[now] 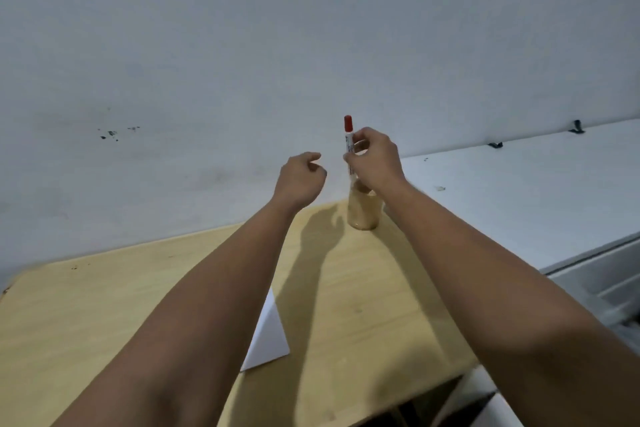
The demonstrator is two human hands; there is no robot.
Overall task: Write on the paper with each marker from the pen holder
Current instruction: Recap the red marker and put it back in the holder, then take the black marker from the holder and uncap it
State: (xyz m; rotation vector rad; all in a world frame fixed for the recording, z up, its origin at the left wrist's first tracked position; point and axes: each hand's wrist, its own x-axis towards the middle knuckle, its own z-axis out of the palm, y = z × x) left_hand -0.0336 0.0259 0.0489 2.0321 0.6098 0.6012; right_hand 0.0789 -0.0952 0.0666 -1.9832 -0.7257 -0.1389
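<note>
Head view, facing forward, table (104,305) near

Right hand (375,163) grips red-capped marker (349,146) above holder (362,213).

— Any lettering legible anywhere?
— Only dark print down the white barrel of the red-capped marker (349,146), too blurred to read.
— Anything on the pen holder (362,211) or the paper (268,336)?
— Nothing legible there either.
</note>
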